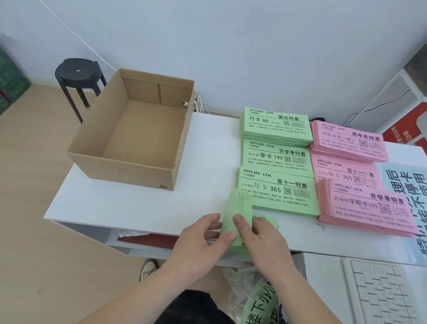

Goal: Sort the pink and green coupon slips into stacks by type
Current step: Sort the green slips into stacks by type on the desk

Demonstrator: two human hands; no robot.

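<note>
1. L hand [201, 235] & R hand [260, 237] both grip one green slip bundle [236, 212]. It's held upright-ish at the near edge of the white table [127, 206].
2. L thumb lies across the bundle's front face and the fingers curl in from the left. R thumb presses the front and the fingers wrap the right side.
3. The bundle's top covers the near-left corner of the near green stack [281, 192]; can't tell if they touch.
4. Two more green stacks sit in the same column, the mid green stack [278, 156] and the far green stack [277, 127], edges just abt touching.
5. A pink column runs just to the right: the far pink stack [349, 142], the mid pink stack [344, 172], part-covered, and the near pink stack [367, 209], which overlaps it.
6. A cardboard box [120, 169], open top, sits on the table's left part, well apart from the stacks.
7. A blue printed sheet [410, 182] lies under/beside the pink stacks at the right.
8. A white keyboard [387, 303] is at lower right, on a lower surface.
9. A black stool [78, 74] stands on the floor behind the box, by the wall.
10. A green sign [261, 316] w/ large black characters is below the table edge, near the person's lap.
</note>
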